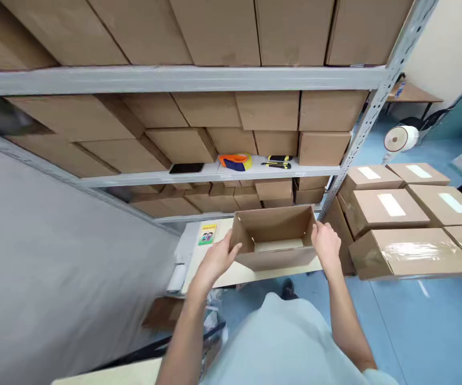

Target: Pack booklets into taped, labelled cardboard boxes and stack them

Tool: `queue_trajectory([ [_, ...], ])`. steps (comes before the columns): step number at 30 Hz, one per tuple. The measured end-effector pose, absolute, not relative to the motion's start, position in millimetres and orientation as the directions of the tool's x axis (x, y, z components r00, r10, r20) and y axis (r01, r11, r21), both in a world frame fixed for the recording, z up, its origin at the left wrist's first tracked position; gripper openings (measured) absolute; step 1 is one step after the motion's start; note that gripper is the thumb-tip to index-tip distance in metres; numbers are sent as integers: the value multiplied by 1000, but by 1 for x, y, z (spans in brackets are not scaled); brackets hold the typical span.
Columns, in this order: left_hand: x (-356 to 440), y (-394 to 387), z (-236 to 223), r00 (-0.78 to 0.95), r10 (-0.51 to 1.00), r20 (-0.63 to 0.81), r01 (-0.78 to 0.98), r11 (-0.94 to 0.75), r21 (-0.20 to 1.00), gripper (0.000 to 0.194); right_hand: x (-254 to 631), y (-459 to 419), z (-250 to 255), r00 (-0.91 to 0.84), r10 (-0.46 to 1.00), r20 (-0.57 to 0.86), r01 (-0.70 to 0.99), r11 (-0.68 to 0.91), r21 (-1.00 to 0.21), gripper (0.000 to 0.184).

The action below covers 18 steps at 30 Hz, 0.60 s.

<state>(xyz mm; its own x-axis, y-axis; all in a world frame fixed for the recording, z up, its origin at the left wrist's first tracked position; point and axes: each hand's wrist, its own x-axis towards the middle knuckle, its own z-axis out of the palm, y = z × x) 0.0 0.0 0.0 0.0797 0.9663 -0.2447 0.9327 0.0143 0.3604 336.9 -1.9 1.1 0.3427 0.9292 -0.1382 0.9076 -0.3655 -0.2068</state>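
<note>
An open-topped cardboard box [277,260] is held between my two hands over a pale tabletop [231,275]. My left hand [220,259] grips its left side, thumb along the near corner. At the opposite side, my right hand [326,243] has its fingers closed on the upper right edge. Inside, a pale strip shows low down; whether it is the box's floor or the table cannot be made out. A small yellow and green booklet [207,234] with cartoon figures lies on the tabletop, left of the box.
Metal shelving [175,80] packed with cardboard boxes stands ahead. On one shelf lie an orange and blue tape dispenser [236,161], yellow-black cutters [278,164] and a dark flat phone-like object [186,168]. Taped boxes [427,251] are stacked at right, near a white fan [401,139]. A grey wall borders the left.
</note>
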Motion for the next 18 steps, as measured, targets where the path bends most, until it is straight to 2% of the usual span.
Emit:
queue_trajectory([
  [4,2,-16,-5,79,976,-205,929,2,370,65,336,-14,6,351,927,-130,904,-372,-213,46],
  [7,3,-17,-13,92,983,-161,907,-16,420,65,337,-17,7,325,941,-96,913,-338,-226,47],
  [10,14,-10,-22,126,981,-147,855,-32,517,65,342,-15,6,265,962,-67,931,-274,-243,49],
  [13,35,-6,-27,163,966,-198,773,0,635,62,351,-11,5,179,982,-64,948,-190,-257,47],
  [18,55,-16,-26,66,997,-41,821,-31,571,49,367,-3,-1,12,994,-107,946,-46,-322,50],
])
